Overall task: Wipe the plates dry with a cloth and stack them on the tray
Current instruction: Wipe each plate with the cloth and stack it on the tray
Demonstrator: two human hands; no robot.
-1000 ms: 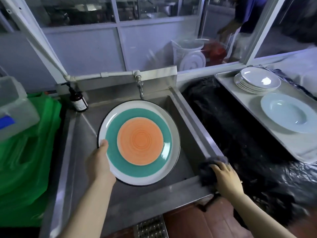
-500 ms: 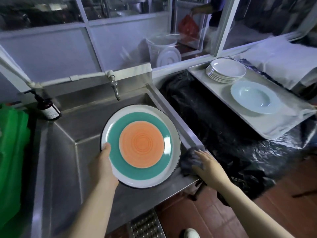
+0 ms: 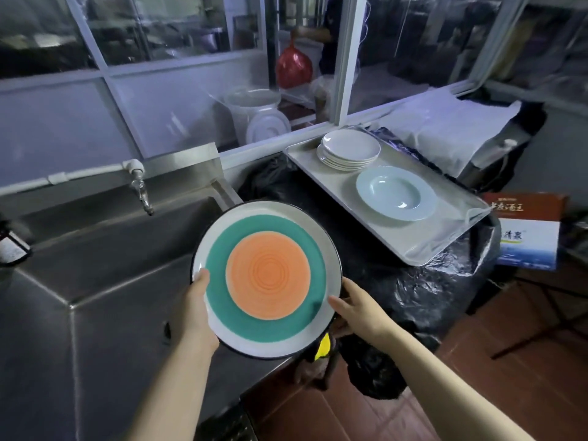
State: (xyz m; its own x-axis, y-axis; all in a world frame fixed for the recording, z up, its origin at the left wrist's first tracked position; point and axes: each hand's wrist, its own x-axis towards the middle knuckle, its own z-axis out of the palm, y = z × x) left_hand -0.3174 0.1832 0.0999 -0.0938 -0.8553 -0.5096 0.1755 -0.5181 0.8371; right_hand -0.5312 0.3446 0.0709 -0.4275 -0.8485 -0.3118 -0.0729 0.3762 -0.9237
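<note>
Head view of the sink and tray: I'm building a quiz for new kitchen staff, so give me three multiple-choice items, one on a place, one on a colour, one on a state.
1. Where does the pale blue deep plate lie?
A. in the steel sink
B. on the white rectangular tray, nearer the camera than the stack of white plates
C. on top of the stack

2. What colour is the middle of the big round black-rimmed plate?
A. orange
B. blue
C. white

3. How is the big plate held?
A. left hand only
B. lying in the sink
C. left hand and right hand at opposite edges

Key: 1 B, it sits alone on the tray beside the stack; 2 A, an orange disc inside a teal ring; 3 C, a thumb shows on each side.
</note>
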